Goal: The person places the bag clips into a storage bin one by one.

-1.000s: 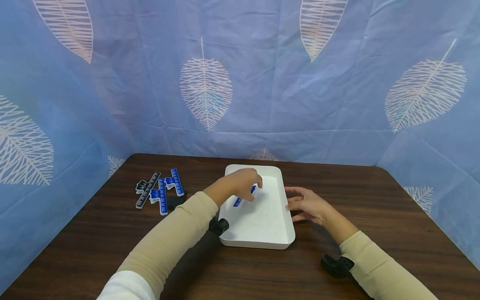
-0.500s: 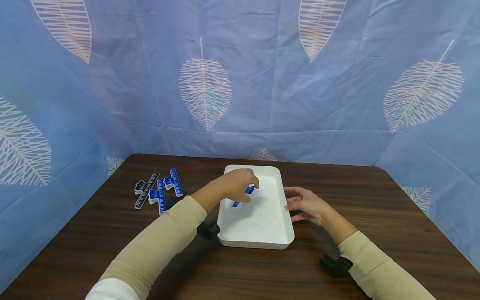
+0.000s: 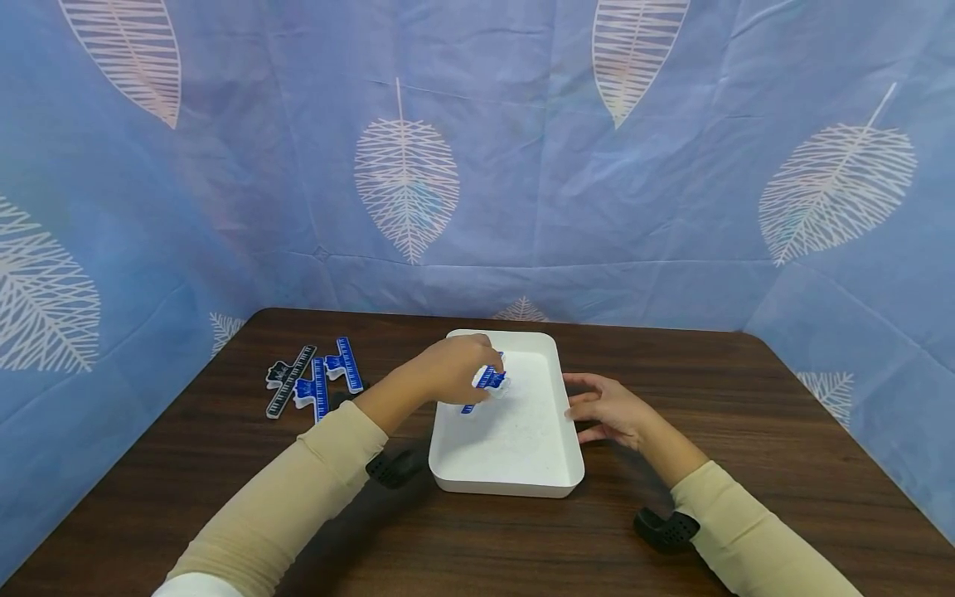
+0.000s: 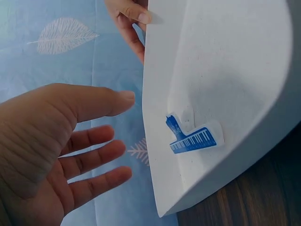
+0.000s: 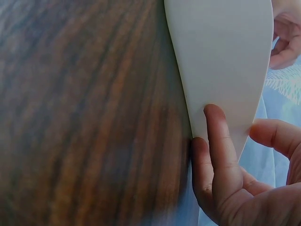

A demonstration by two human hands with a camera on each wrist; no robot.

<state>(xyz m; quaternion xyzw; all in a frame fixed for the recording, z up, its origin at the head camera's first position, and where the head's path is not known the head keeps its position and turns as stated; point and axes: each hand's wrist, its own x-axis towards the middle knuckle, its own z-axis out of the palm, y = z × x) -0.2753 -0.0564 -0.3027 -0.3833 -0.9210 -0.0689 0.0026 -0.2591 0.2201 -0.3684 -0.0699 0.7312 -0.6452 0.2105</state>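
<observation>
A blue clip (image 4: 193,139) with a white piano-key pattern lies inside the white tray (image 3: 515,460). Above the tray's left part, my left hand (image 3: 457,371) partly covers that clip in the head view. The left wrist view shows this hand's thumb and fingers spread apart, holding nothing. My right hand (image 3: 608,410) grips the tray's right side, its thumb at the rim and fingers (image 5: 218,136) against the outer wall.
On the table's left side lie a black piano-key clip (image 3: 289,381) and two blue clips, one nearer (image 3: 313,390) and one farther (image 3: 345,365). Beside them is a dark item, mostly hidden by my left arm. Blue leaf-print cloth (image 3: 559,207) hangs behind the brown table (image 3: 671,365).
My left hand has drifted left over the tray, and more of the blue clip in it shows. My right hand has stayed at the tray's side.
</observation>
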